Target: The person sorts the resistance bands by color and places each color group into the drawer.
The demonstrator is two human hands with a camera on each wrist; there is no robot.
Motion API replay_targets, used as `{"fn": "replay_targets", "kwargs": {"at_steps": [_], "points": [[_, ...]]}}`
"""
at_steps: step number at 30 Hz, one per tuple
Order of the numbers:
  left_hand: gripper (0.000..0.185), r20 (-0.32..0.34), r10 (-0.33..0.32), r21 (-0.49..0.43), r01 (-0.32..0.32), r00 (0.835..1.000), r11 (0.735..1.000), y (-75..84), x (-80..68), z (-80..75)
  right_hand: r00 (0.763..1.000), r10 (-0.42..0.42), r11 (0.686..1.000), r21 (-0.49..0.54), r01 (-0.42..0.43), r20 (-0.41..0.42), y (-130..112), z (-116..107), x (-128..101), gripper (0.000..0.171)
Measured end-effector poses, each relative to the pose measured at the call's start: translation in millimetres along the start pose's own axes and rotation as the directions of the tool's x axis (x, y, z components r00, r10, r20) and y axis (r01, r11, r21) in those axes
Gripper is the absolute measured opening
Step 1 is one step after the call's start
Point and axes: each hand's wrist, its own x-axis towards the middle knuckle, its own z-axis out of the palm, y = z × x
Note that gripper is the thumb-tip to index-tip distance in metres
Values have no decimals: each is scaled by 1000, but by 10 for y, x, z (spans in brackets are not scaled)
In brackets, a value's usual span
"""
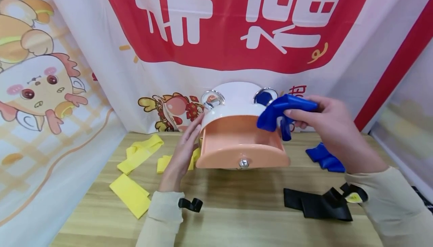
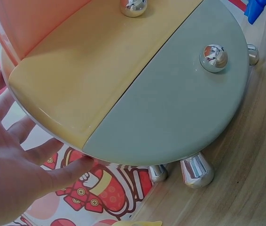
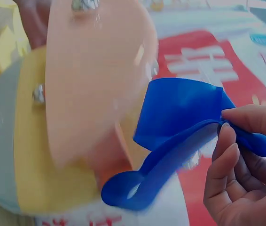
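A round white drawer box (image 1: 233, 93) stands on the table with its peach top drawer (image 1: 221, 156) pulled out; the visible inside is bare. Below it, a yellow drawer (image 2: 76, 75) and a grey-green drawer (image 2: 170, 94) are closed, each with a silver knob. My left hand (image 1: 184, 151) rests against the box's left side, fingers spread along its edge. My right hand (image 1: 329, 121) pinches a folded blue resistance band (image 3: 180, 110) between thumb and fingers. The band hangs at the right end of the open drawer, overlapping its corner in the head view.
Several yellow bands (image 1: 132, 195) lie on the wooden table (image 1: 236, 220) at the left. Another blue band (image 1: 326, 158) and a black band (image 1: 318, 203) lie at the right. A printed cloth (image 1: 230, 59) hangs close behind the box.
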Motion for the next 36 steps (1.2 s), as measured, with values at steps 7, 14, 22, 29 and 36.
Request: {"fn": "replay_targets", "kwargs": {"at_steps": [7, 14, 22, 29, 36], "points": [[44, 9, -14, -9, 14, 1000, 1000, -6, 18, 19, 993, -46, 998, 56, 40, 109, -333, 265, 4, 54], [43, 5, -23, 1, 23, 1000, 1000, -24, -2, -3, 978, -75, 994, 96, 57, 193, -584, 471, 11, 48], [43, 11, -4, 11, 4, 1000, 1000, -17, -5, -18, 975, 11, 993, 114, -37, 224, -520, 620, 92, 49], [46, 18, 13, 6, -13, 1000, 1000, -16, 6, -24, 981, 7, 997, -74, 8, 193, -252, 614, 143, 50], [45, 8, 4, 16, -4, 1000, 1000, 37, -28, -1, 991, -9, 995, -100, 22, 131, -101, 541, 87, 54]]}}
